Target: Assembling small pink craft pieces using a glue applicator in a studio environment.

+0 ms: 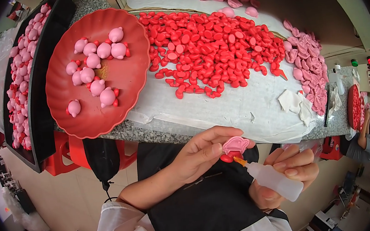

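Between the thumb and fingers of my left hand [200, 152] is a pink toy part [236, 144], hollow side showing, with a red piece [231, 156] at its lower edge. My right hand [290, 170] is wrapped round a translucent white squeeze bottle [275, 180]. The bottle's orange-brown nozzle [240, 160] points up and left, its tip at or very near the red piece; whether it touches I cannot tell. Both hands are in front of the table's near edge, close to my black apron [195, 213].
A heap of small red pieces [213, 45] covers the papered table [185, 115]. Pink parts [308, 66] lie at right, beside crumpled white tissue [295, 104]. A scalloped red dish [124, 95] holds round pink toys; a black tray [41, 99] at left holds more. Another person [368, 143] sits far right.
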Demonstrator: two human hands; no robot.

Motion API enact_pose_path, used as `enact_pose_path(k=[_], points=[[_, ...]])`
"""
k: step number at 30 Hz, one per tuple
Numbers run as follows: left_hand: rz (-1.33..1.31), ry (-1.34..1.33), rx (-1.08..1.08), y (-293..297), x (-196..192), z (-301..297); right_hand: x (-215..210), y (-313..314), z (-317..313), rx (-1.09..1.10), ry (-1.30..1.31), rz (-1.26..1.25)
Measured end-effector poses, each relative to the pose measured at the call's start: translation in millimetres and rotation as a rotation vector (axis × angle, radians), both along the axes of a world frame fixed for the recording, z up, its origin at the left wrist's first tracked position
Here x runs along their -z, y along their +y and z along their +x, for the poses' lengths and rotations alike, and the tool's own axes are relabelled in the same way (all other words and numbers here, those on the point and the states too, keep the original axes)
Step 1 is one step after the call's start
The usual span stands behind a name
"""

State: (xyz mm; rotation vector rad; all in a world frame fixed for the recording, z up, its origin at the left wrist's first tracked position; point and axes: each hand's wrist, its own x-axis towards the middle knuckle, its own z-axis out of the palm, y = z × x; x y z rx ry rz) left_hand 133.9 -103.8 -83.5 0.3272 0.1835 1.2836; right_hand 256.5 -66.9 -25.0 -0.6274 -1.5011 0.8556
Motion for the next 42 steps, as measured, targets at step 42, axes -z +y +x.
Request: enact_pose_path(k=[42], points=[[-0.015,0.012,-0.022,0.0,1.1,-1.7,-0.8,1.0,-1.7,0.102,0.126,-0.138]])
